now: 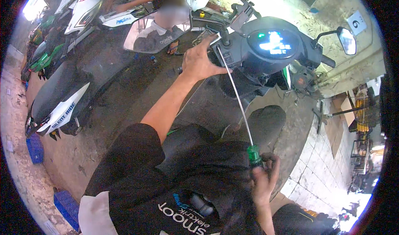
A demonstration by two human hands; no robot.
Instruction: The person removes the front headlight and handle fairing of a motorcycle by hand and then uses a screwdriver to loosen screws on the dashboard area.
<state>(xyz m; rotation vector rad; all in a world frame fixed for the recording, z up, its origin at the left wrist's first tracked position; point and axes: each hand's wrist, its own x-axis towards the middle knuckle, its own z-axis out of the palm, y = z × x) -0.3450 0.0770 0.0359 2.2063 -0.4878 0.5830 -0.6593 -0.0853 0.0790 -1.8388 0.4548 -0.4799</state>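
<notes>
Green-handled, the long screwdriver sits in the right hand, whose grip is closed around the handle; its shaft slants up to the scooter handlebar, where the left hand clasps the switch housing beside the tip.

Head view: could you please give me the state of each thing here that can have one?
Scooter display: lit, showing coloured readouts.
Long screwdriver: held slanted, tip up at the handlebar switch housing, green handle low.
Right hand: closed on the screwdriver's green handle.
Left hand: resting against the left handlebar, beside the switch housing.
Right mirror: mounted, upright on its stalk.
</notes>
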